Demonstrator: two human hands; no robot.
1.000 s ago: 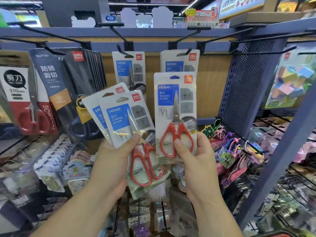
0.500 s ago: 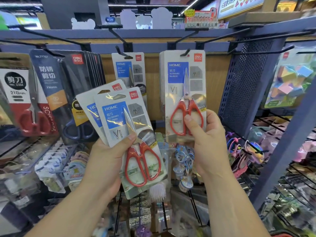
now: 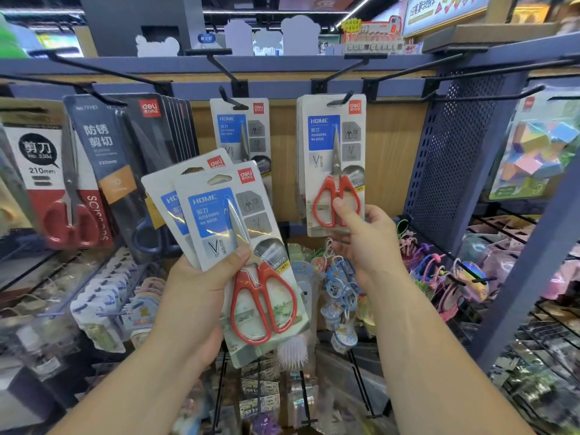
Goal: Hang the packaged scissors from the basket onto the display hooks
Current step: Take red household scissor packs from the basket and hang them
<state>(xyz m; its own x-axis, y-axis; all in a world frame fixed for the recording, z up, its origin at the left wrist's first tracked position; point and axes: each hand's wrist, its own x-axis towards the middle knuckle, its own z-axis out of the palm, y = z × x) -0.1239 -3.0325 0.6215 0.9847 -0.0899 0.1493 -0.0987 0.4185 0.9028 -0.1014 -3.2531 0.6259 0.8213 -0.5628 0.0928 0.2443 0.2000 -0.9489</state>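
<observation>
Two red-handled scissor packs (image 3: 216, 215) were gripped, fanned, in the left hand (image 3: 201, 296), thumb pressed on the front card. A third pack (image 3: 332, 158) was hung on a display hook (image 3: 342, 100) and was pinched at its handle end by the right hand (image 3: 367, 243), beside another hung pack (image 3: 241, 130) on the neighbouring hook (image 3: 230, 100).

Scissors pack (image 3: 219, 211) reads "deli", "HOME", "SCISSORS"; far-left pack (image 3: 40, 164) "210mm".

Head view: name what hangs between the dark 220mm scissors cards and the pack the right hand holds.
A HOME scissors pack on its hook, partly behind packs in the left hand; head view.
</observation>
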